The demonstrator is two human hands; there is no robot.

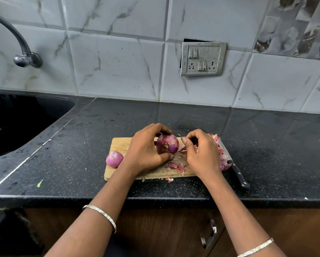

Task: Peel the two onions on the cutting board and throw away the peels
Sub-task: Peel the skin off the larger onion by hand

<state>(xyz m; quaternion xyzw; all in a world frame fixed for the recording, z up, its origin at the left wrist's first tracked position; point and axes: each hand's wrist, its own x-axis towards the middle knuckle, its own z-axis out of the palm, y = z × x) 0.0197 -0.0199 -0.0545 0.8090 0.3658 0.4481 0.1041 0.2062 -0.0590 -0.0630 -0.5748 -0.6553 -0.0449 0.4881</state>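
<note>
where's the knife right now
In the head view the knife lies at the right edge of the cutting board, just right of the right hand and a heap of peels, handle nearest the person.

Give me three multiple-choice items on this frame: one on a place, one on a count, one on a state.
1. Where does the knife lie? A across the cutting board's middle; B along its right edge; C off its left edge.
2. How many onions show? A one; B two; C four.
3. The darker onion is: A sliced; B lying free; C held by the left hand.
Answers: B, it runs beside the peels at right; B, the darker one plus a pale onion; C, fingers curl round it.
</note>
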